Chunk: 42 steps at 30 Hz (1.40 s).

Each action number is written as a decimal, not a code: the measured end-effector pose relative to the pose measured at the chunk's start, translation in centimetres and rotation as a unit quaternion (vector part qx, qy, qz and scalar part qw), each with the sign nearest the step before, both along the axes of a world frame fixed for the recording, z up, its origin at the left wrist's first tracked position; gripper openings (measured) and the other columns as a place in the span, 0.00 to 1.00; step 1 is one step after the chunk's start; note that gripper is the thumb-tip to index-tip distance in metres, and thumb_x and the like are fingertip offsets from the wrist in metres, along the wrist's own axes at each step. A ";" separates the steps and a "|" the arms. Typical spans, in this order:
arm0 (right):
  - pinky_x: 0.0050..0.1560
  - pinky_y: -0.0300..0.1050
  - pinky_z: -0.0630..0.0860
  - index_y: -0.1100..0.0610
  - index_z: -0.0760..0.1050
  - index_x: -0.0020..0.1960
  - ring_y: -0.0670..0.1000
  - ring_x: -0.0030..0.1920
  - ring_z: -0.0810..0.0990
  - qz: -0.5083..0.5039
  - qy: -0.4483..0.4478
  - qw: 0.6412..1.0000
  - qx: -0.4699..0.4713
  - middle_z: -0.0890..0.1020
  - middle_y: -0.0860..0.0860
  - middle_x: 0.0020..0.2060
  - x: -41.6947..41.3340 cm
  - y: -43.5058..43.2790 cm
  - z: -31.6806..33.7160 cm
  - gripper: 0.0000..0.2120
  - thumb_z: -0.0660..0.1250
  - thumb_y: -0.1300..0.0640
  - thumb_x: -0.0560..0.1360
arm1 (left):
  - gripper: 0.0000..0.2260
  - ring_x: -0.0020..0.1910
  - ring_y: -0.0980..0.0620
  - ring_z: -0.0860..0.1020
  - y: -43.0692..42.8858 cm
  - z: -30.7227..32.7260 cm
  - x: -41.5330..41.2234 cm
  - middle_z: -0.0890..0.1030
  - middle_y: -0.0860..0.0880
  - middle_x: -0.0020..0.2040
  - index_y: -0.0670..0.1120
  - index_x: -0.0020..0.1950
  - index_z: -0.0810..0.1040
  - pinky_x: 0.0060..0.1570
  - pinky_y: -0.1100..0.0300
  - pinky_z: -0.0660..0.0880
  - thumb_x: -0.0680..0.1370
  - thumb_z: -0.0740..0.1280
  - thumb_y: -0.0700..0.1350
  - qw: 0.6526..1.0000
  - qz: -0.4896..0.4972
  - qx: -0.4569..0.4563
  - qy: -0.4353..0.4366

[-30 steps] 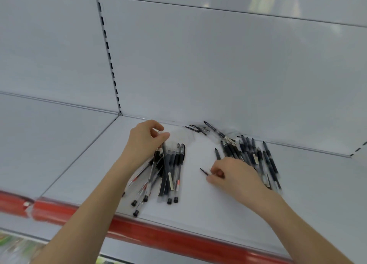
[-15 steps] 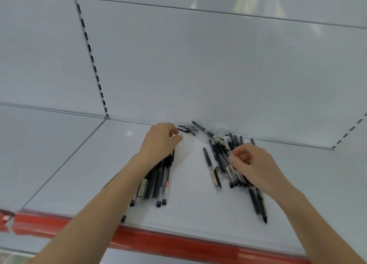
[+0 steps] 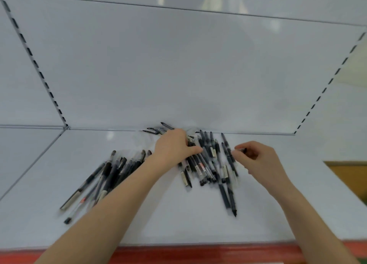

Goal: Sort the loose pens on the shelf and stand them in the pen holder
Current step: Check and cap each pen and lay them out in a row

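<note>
Two heaps of loose black pens lie on the white shelf [image 3: 158, 220]. The left heap [image 3: 107, 176] fans out toward the front left, partly under my left forearm. The right heap [image 3: 210, 164] lies mid-shelf. My left hand [image 3: 173, 147] reaches over the top of the right heap, its fingers curled onto several pens and its thumb across them. Just right of that heap, my right hand [image 3: 260, 160] pinches the end of a single pen [image 3: 242, 149] between thumb and fingertips. No pen holder is in view.
A few small dark pens or clips [image 3: 156, 129] lie against the white back panel. Slotted uprights [image 3: 35, 65] run up the panel at left and right. The shelf has a red front edge [image 3: 198, 253]. A yellow-brown surface [image 3: 353, 176] shows beyond the right end.
My left hand has moved from the left heap across to the right heap. My right hand has shifted to the right of that heap and now pinches one pen. The camera has panned right.
</note>
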State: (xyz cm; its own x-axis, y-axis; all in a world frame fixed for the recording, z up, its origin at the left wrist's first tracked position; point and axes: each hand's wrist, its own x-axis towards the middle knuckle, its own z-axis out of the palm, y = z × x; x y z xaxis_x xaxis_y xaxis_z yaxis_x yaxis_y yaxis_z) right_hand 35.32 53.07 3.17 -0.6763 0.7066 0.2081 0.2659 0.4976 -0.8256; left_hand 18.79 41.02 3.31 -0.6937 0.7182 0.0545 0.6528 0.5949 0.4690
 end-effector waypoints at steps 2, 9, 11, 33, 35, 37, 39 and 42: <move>0.39 0.45 0.73 0.50 0.77 0.37 0.48 0.33 0.75 0.005 -0.005 1.000 -0.006 0.78 0.47 0.30 0.0 -0.1 -0.1 0.07 0.69 0.59 0.72 | 0.18 0.36 0.48 0.71 0.2 -0.1 0.0 0.73 0.46 0.36 0.44 0.39 0.68 0.31 0.59 0.64 0.70 0.71 0.56 1.000 0.000 -0.005 -0.017; 0.47 0.49 0.80 0.54 0.77 0.41 0.53 0.42 0.82 0.041 0.004 0.998 -0.046 0.82 0.52 0.35 -0.5 -0.3 -0.3 0.05 0.65 0.62 0.74 | 0.16 0.45 0.51 0.69 -0.2 0.1 -0.3 0.65 0.54 0.36 0.49 0.38 0.64 0.36 0.62 0.65 0.70 0.73 0.49 0.993 0.007 0.024 -0.115; 0.43 0.41 0.81 0.54 0.76 0.43 0.47 0.40 0.82 0.050 0.022 0.996 -0.075 0.81 0.52 0.37 -0.8 -0.6 -0.2 0.06 0.64 0.63 0.75 | 0.13 0.45 0.51 0.70 -0.3 0.1 -0.4 0.68 0.53 0.39 0.45 0.46 0.69 0.35 0.64 0.65 0.71 0.72 0.47 0.988 0.009 0.043 -0.147; 0.39 0.35 0.80 0.55 0.77 0.44 0.44 0.36 0.83 0.088 0.137 0.979 -0.124 0.84 0.47 0.33 -2.2 -2.0 3.0 0.05 0.65 0.64 0.75 | 0.05 0.34 0.56 0.76 -4.0 2.4 1.2 0.78 0.48 0.36 0.46 0.39 0.77 0.36 0.67 0.74 0.74 0.67 0.38 0.918 0.010 0.229 -0.323; 0.41 0.35 0.80 0.54 0.77 0.44 0.45 0.39 0.84 0.100 0.172 0.971 -0.135 0.84 0.48 0.35 -2.6 -2.4 4.4 0.06 0.65 0.63 0.74 | 0.02 0.39 0.54 0.80 -5.0 2.9 2.3 0.81 0.48 0.39 0.45 0.42 0.78 0.44 0.59 0.78 0.74 0.67 0.39 0.899 -0.008 0.274 -0.342; 0.41 0.35 0.79 0.54 0.78 0.44 0.45 0.40 0.84 0.117 0.201 0.962 -0.143 0.85 0.48 0.35 -3.0 -3.0 5.8 0.06 0.65 0.64 0.74 | 0.01 0.39 0.53 0.82 -6.1 3.1 3.4 0.83 0.47 0.38 0.42 0.45 0.77 0.46 0.54 0.78 0.75 0.66 0.38 0.885 -0.023 0.309 -0.346; 0.40 0.35 0.79 0.54 0.78 0.46 0.46 0.39 0.84 0.134 0.229 0.955 -0.132 0.85 0.48 0.35 -3.3 -3.7 6.9 0.06 0.65 0.64 0.74 | 0.02 0.36 0.53 0.82 -7.0 3.1 4.2 0.81 0.50 0.34 0.43 0.46 0.77 0.45 0.51 0.77 0.76 0.65 0.38 0.880 -0.035 0.338 -0.333; 0.38 0.34 0.77 0.53 0.76 0.49 0.46 0.38 0.83 0.154 0.251 0.951 -0.098 0.85 0.47 0.35 -3.5 -4.7 8.1 0.07 0.65 0.64 0.74 | 0.06 0.31 0.57 0.78 -8.1 3.2 4.9 0.77 0.54 0.30 0.47 0.45 0.78 0.38 0.63 0.77 0.76 0.65 0.36 0.884 -0.032 0.363 -0.294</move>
State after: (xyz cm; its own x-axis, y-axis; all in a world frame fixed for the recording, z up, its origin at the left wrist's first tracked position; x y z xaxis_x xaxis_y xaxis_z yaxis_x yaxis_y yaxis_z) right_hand 31.80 48.32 11.26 -0.7080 0.5501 0.4429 -0.3187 0.3108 -0.8955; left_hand 23.68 32.90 6.52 -0.7148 0.6807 0.1604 0.1906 -0.0310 0.9812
